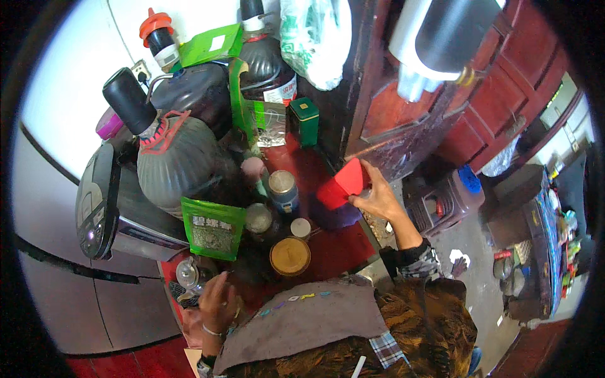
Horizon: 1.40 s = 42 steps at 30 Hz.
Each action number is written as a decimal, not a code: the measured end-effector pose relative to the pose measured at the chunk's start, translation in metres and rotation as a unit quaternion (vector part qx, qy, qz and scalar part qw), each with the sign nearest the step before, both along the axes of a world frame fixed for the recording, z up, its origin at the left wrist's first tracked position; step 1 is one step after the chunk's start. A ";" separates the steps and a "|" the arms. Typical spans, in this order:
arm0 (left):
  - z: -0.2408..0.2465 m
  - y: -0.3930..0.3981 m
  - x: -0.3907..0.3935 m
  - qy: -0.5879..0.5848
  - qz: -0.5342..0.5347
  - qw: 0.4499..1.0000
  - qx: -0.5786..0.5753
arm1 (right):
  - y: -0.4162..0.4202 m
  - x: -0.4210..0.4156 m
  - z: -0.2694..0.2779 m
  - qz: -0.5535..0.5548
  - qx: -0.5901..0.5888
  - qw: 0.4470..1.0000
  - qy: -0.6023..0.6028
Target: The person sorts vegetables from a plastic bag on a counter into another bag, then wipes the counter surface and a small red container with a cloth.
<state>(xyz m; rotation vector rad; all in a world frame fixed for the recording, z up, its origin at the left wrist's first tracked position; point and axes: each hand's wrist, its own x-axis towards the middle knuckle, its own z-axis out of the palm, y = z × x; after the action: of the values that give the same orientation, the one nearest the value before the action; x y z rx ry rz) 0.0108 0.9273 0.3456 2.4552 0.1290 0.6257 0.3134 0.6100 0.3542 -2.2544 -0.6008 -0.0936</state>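
My right hand (380, 196) grips a red box (347, 183) by its right side, tilted above the right part of the red tabletop (350, 245). My left hand (220, 300), blurred, is at the near left with nothing visible in its fingers. Close beside it is a small glass teapot (188, 273). On the table before me stand a dark blue can with a pale lid (283, 189), a glass jar (258, 218), a small white-topped container (300, 228) and a round yellowish lid (290, 256). Near them stands a bright green pouch (212, 229) bearing writing.
A large plastic water jug with a black pump (177, 160) and an electric water boiler (101, 203) fill the left. Behind are a dark green tin (305, 122) and a silver-green pouch (269, 123). A dark wooden door (406, 118) and a plastic jerrycan (446, 201) are at right.
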 end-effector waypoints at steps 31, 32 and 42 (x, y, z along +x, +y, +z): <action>-0.031 -0.172 0.080 0.166 -0.302 0.770 -0.537 | -0.185 -0.163 0.002 -0.037 0.250 0.954 0.162; -0.041 -0.162 0.077 0.197 -0.271 0.806 -0.487 | -0.215 -0.154 -0.008 -0.033 0.368 0.915 0.163; -0.050 -0.228 0.080 0.157 -0.098 0.928 -0.324 | -0.404 -0.122 -0.101 -0.285 0.406 0.836 0.236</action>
<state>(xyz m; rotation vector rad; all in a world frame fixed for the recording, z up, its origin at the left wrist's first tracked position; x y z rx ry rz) 0.0904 0.6991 0.2959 1.8669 0.1816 0.0654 0.1918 0.2060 0.2530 -1.4483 0.3583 -0.0634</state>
